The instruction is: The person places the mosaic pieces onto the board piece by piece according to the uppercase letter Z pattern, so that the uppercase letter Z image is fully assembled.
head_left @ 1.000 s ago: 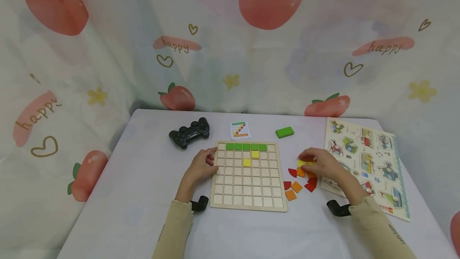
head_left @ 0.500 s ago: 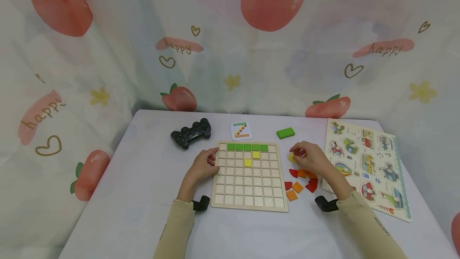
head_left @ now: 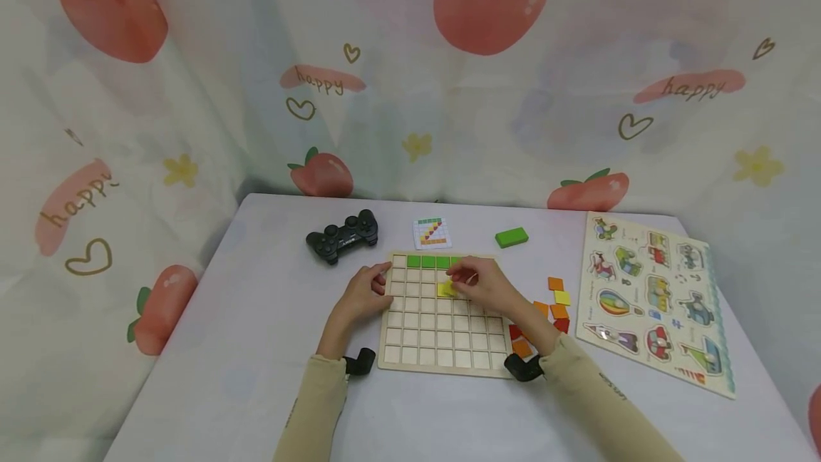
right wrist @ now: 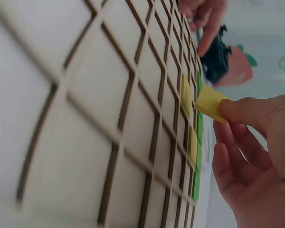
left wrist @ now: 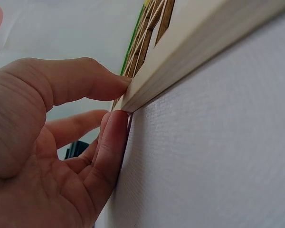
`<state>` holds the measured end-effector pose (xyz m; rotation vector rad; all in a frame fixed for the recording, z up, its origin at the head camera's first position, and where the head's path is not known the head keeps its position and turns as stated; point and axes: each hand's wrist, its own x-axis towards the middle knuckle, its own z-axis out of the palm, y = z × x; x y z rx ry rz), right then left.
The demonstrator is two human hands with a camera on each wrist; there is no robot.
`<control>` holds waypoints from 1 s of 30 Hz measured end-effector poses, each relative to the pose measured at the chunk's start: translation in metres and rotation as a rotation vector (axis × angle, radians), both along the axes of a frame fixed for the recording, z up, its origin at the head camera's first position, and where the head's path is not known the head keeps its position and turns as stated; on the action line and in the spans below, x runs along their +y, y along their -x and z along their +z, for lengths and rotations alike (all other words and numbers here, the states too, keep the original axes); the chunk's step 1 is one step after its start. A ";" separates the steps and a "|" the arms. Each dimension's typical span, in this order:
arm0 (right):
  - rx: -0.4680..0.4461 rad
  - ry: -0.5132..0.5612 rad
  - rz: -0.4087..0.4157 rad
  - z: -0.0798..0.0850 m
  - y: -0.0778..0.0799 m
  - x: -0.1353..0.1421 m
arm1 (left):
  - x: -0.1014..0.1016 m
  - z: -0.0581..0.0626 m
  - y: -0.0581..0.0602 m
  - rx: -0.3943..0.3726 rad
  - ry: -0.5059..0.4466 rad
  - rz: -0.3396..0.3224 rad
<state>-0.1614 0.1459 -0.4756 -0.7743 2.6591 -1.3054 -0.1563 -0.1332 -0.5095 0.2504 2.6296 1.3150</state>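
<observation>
Two hands in play, left to right. Black controller (head_left: 343,236) lies beyond the left hand (head_left: 361,296), which lightly pinches the left rim of the grid board (head_left: 426,337); gap about the rim's thickness. Board lies flat, green tiles (head_left: 428,262) in its far row. We read the step as laying yellow pieces, probably copying the pattern card (head_left: 432,234) behind the board. We see a yellow tile (right wrist: 210,101) tilted over the board, pinched by thumb and fingers of the right hand (head_left: 490,285), parted only by the tile; can't tell if it touches the board. Next move, we judge, calls for squaring it to a cell and lowering it flat. Loose orange tiles (head_left: 559,312) sit right of the board.
</observation>
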 end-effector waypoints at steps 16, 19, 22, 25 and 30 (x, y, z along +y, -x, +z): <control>-0.130 -0.004 0.144 -0.011 -0.003 -0.039 | 0.002 0.003 -0.001 -0.012 0.011 0.004; -0.117 0.012 0.136 -0.012 -0.004 -0.040 | 0.001 0.003 -0.002 -0.012 0.012 0.007; -0.103 0.018 0.106 -0.015 -0.006 -0.039 | 0.001 0.002 -0.002 -0.008 0.015 0.007; -0.077 0.020 0.061 -0.013 -0.007 -0.031 | 0.001 0.001 -0.002 -0.007 0.020 0.007; -0.021 -0.006 -0.011 -0.001 -0.006 0.003 | 0.001 0.003 -0.002 -0.001 0.023 0.006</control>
